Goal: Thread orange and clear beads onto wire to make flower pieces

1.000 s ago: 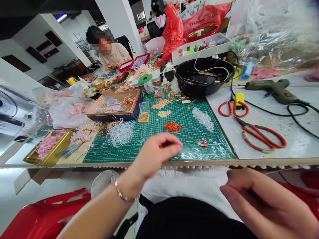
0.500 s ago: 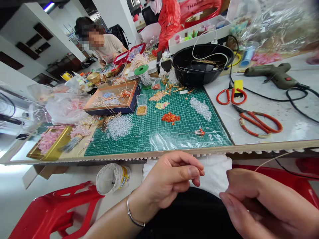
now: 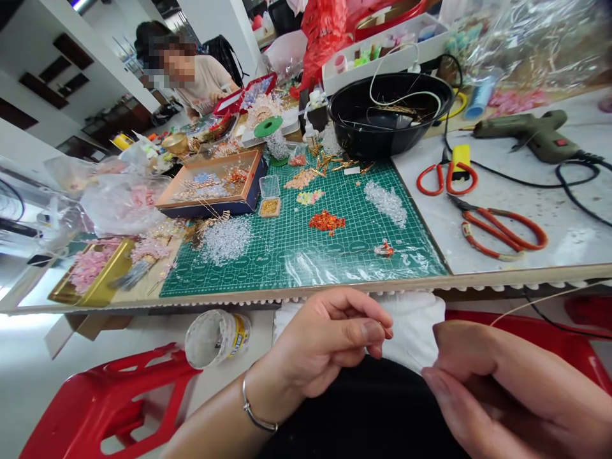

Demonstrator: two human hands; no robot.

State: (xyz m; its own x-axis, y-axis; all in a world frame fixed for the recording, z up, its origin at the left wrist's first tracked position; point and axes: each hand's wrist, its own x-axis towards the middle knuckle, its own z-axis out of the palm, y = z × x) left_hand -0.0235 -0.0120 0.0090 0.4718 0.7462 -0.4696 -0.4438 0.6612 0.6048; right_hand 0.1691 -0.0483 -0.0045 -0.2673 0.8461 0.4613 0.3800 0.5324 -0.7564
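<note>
Below table edge [image 3: 478, 279], over lap: left hand [image 3: 329, 341], off green mat [image 3: 344, 255] since a second ago, fingertips pinched, content too small to tell. Just beside, right hand [image 3: 497, 389] closed on thin wire [image 3: 540, 301], running rightward. Probably picking done, work at wire begins.

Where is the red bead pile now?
Head view, centre: red bead pile on the green cutting mat, clear bead heap to its left, clear bead strip to its right.
</note>
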